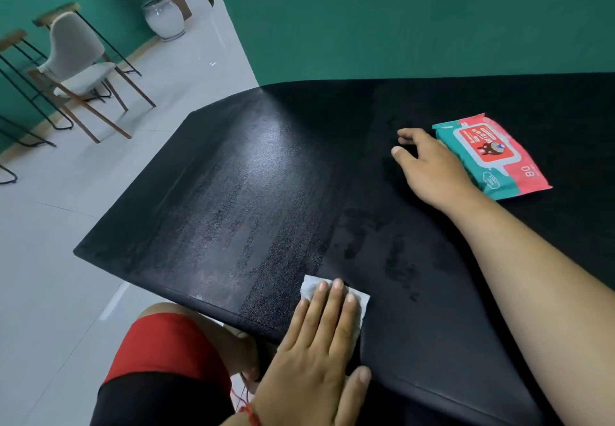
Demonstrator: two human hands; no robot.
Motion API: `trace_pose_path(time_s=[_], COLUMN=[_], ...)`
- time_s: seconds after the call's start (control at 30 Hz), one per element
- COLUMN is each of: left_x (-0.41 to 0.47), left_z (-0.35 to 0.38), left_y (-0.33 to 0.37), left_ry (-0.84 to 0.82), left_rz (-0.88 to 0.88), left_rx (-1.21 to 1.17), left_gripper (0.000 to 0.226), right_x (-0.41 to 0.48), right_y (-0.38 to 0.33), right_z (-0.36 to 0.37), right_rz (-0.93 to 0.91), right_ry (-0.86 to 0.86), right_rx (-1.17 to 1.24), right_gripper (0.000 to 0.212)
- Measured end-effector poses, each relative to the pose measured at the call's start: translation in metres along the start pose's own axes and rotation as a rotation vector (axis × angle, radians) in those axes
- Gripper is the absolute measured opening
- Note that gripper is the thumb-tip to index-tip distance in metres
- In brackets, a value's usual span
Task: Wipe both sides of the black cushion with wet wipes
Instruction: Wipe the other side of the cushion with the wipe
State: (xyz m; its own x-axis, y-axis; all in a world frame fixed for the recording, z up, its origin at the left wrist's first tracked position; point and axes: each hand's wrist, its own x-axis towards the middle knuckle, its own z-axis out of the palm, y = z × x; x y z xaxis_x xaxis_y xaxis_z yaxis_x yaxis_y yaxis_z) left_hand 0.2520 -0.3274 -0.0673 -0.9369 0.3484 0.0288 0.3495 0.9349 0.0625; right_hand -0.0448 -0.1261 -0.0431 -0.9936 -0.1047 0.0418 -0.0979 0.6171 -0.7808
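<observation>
So, quick status on the big flat black leatherette cushion: it lies face-up in front of the person, its left end sticking out over the tiled floor, and I can't see what's holding it up. The left hand has its fingers straight and close together, pressing a folded white wet wipe flat onto the near edge. The right hand rests on the far right part, fingers loosely bent and a bit spread, gripping nothing, just beside the teal-and-pink pack of wipes.

Progress-wise, the left half shows damp streaks nearly all over and the right half only patchy smears, so I'd guess this face is maybe two-thirds done. Can't tell whether the underside has had its turn, since it's hidden.
</observation>
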Motion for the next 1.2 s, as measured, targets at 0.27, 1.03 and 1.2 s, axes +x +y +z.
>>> trace_pose_path(time_s=[0.27, 1.03, 1.2], left_x=[0.019, 0.101, 0.116], left_z=[-0.009, -0.007, -0.005], left_y=[-0.014, -0.022, -0.024], left_ry=[-0.030, -0.089, -0.073], left_rz=[0.015, -0.053, -0.061], left_rx=[-0.017, -0.077, -0.086], left_gripper=[0.068, 0.072, 0.073], right_x=[-0.002, 0.000, -0.001], right_y=[-0.001, 0.002, 0.003], right_z=[-0.002, -0.001, -0.002], right_rz=[0.020, 0.007, 0.006], right_ry=[-0.018, -0.004, 0.001], right_rx=[0.043, 0.042, 0.071], right_gripper=[0.050, 0.049, 0.048])
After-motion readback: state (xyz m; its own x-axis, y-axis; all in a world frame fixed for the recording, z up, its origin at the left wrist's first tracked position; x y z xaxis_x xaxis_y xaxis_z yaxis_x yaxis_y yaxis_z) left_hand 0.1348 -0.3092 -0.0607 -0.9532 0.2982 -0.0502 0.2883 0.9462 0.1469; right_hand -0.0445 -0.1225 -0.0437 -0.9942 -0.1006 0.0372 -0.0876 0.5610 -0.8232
